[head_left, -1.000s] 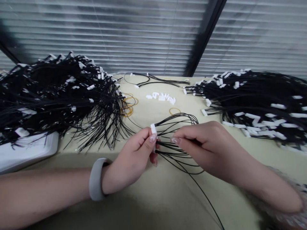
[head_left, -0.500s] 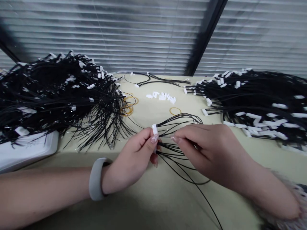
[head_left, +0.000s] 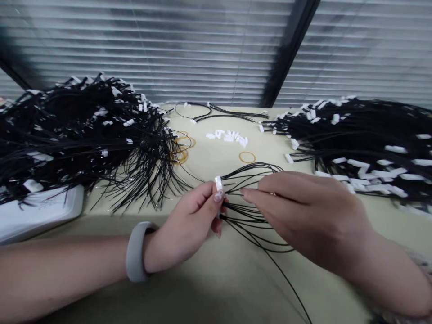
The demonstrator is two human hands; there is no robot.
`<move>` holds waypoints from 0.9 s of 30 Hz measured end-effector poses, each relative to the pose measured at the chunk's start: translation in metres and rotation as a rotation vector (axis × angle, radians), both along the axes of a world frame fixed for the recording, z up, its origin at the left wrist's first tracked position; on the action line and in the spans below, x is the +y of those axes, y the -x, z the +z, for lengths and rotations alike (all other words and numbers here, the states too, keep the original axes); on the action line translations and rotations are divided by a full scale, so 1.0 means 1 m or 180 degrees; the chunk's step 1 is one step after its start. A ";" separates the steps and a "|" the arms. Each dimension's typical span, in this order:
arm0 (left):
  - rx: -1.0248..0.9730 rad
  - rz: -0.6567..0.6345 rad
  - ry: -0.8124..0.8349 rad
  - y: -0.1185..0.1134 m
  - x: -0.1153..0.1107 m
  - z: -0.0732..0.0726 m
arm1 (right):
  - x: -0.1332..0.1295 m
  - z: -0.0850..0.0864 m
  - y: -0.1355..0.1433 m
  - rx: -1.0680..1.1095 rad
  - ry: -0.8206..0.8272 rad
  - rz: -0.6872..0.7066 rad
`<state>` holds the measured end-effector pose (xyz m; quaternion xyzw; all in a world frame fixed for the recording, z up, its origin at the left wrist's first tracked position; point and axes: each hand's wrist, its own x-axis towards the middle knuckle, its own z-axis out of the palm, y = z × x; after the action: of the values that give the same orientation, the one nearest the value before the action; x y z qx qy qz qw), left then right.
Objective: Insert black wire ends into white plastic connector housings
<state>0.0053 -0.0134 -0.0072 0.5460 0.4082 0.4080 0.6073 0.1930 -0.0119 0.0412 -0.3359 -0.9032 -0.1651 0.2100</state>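
left hand point(head_left: 189, 220) pinched the white connector point(head_left: 219, 182), long axis running near to far, right hand point(head_left: 308, 218) bunched just off its wired side, hold unclear to me!

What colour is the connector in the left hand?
White: the connector shows best in the head view.

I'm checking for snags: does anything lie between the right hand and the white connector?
Yes: black wires fan out from the white connector toward the right hand, filling the gap. The left hand grips the connector and covers part of it. No other object is visible between them.
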 end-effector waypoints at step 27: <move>-0.0327 -0.0588 0.0376 0.004 -0.001 0.003 | 0.009 -0.005 0.000 -0.0232 0.0000 0.0788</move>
<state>0.0013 -0.0141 -0.0046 0.5229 0.3477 0.3530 0.6936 0.1934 -0.0031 0.0361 -0.2156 -0.9448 -0.1500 0.1957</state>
